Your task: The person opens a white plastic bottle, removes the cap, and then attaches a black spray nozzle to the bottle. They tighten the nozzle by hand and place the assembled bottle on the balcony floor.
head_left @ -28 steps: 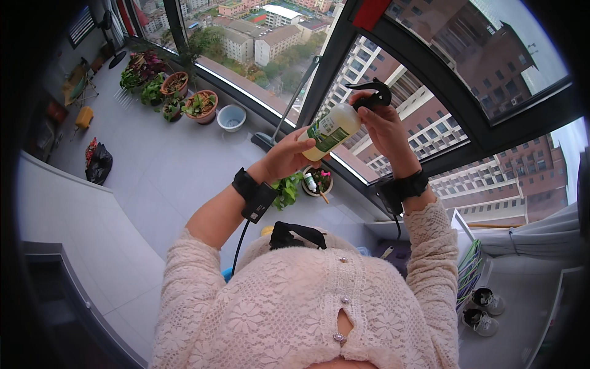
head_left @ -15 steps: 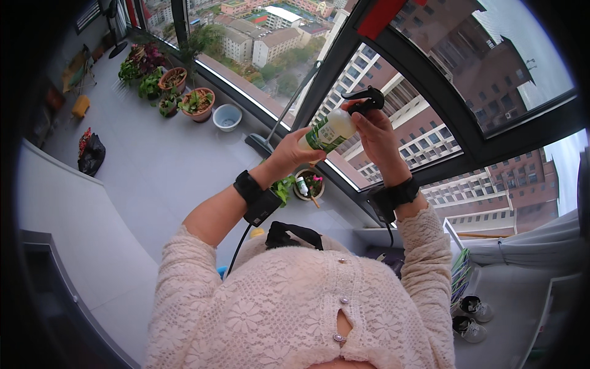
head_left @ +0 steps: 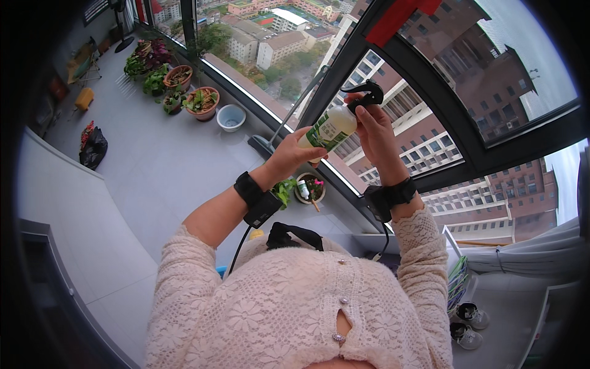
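Observation:
A pale spray bottle (head_left: 332, 128) with a green label is held up in front of me, tilted so its black trigger head (head_left: 369, 93) points up and right. Around the bottle's lower body wrap the fingers of my left hand (head_left: 289, 155). My right hand (head_left: 373, 130) is closed at the neck, its thumb and fingers on the black collar just under the trigger. Below the bottle, on the floor, a round pot (head_left: 311, 197) holds soil, a pink flower and a small white bottle (head_left: 303, 188).
Potted plants (head_left: 201, 103) line the window wall at the far left, beside a pale blue bucket (head_left: 231, 117). A broom (head_left: 263, 144) leans against the window frame. A black bag (head_left: 93, 149) lies on the floor at left; shoes (head_left: 468, 326) stand at lower right.
The whole scene has shifted slightly as my head turned. My right hand's fingers have moved a little at the bottle's neck; both hands keep their hold.

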Action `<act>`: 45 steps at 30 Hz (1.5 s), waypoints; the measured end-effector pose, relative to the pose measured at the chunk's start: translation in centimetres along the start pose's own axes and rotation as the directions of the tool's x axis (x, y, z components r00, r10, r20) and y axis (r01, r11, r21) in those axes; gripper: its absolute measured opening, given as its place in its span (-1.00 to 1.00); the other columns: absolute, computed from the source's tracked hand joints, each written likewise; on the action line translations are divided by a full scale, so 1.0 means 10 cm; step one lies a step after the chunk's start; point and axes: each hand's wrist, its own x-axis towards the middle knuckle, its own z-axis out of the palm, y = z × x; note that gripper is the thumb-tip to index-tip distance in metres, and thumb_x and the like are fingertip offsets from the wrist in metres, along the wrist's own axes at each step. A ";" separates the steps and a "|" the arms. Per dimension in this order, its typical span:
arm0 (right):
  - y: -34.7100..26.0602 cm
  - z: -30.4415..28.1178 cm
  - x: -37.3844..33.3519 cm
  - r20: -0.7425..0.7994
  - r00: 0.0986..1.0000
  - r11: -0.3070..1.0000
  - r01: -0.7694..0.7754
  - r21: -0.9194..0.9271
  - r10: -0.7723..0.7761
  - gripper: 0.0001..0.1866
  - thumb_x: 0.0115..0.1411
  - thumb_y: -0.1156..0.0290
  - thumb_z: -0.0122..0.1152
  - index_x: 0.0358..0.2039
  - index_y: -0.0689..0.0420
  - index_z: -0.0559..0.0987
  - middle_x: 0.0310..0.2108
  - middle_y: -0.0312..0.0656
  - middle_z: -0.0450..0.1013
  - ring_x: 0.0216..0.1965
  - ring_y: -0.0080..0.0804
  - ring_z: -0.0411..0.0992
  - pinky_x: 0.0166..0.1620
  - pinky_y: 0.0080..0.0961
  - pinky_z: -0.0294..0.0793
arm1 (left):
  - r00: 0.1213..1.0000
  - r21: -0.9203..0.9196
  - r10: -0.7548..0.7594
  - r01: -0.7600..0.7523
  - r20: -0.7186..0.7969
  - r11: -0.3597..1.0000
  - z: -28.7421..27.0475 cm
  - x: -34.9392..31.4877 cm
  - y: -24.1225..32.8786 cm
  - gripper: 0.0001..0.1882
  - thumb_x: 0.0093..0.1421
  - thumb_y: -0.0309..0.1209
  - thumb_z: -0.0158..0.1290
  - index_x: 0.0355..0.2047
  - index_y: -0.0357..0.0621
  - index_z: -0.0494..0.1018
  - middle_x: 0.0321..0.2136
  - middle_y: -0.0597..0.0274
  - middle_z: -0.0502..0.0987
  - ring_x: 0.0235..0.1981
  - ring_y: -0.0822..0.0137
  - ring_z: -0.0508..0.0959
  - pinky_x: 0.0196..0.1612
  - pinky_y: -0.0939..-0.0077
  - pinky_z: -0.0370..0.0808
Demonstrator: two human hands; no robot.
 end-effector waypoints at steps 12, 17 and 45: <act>0.06 -0.07 0.00 0.004 0.992 0.992 -0.122 0.042 0.122 -0.75 0.24 0.34 0.16 -0.13 0.20 0.52 -0.20 -0.32 0.47 -0.17 -0.65 0.38 -0.12 -0.63 0.35 | 0.998 -0.079 -0.010 0.014 0.058 0.997 0.00 -0.04 -0.05 -0.46 0.04 -0.31 0.28 -0.03 -0.23 0.31 -0.26 0.22 0.49 -0.27 0.42 0.55 -0.30 0.58 0.48; 0.08 -0.06 -0.03 -0.017 0.998 0.998 -0.056 -0.040 0.056 -0.78 0.21 0.35 0.20 -0.18 0.18 0.55 -0.23 -0.32 0.49 -0.20 -0.63 0.39 -0.11 -0.63 0.33 | 0.999 -0.108 -0.050 0.051 0.012 0.993 0.03 -0.04 -0.13 -0.45 0.03 -0.36 0.29 -0.01 -0.20 0.32 -0.26 0.29 0.49 -0.29 0.47 0.52 -0.27 0.60 0.48; 0.23 0.04 -0.25 0.194 0.939 0.896 -0.331 0.297 0.283 -0.71 0.29 0.38 0.03 -0.02 0.21 0.48 0.09 -0.10 0.37 0.09 -0.40 0.36 0.06 -0.53 0.40 | 0.998 -0.214 0.037 -0.047 -0.052 0.976 -0.15 -0.50 0.11 -0.36 0.00 -0.29 0.31 0.04 -0.16 0.26 -0.18 0.23 0.45 -0.20 0.34 0.51 -0.23 0.46 0.44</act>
